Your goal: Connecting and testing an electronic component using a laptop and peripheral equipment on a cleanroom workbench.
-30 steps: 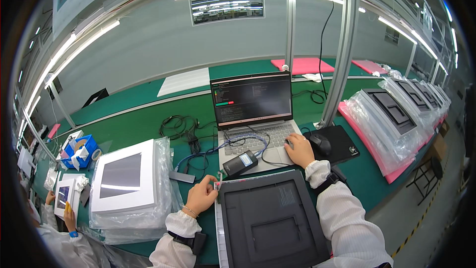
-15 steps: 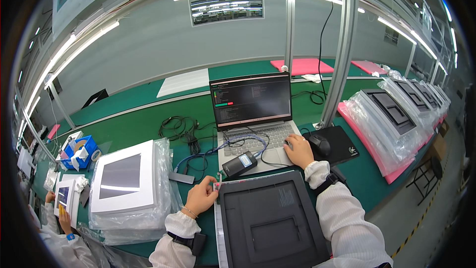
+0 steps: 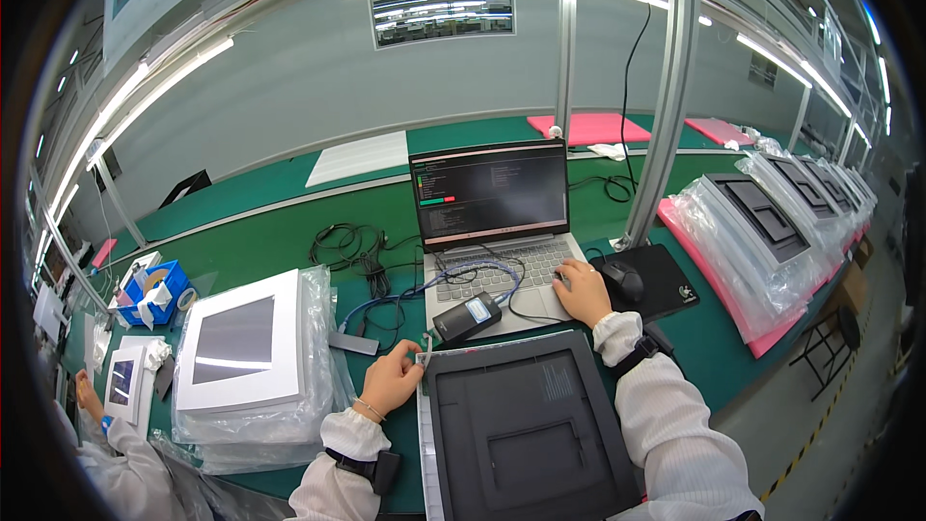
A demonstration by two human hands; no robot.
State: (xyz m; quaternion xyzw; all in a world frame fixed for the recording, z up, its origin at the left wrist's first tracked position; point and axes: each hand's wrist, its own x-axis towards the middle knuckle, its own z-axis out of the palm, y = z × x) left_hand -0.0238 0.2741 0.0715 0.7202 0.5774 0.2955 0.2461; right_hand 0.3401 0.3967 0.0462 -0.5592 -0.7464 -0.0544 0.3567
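The flat, black, rectangular moulded panel (image 3: 526, 405) is lying at six o'clock. At its ten-o'clock corner, the left hand (image 3: 391, 378) is bending its fingers narrowly beside a thin grey strip (image 3: 428, 347); whether it is gripping, I cannot tell. At one o'clock from the panel, the right hand (image 3: 582, 294) is resting loosely spread on the silver laptop (image 3: 497, 217). Steadying the left, pressing lightly with the right, seems wisest.
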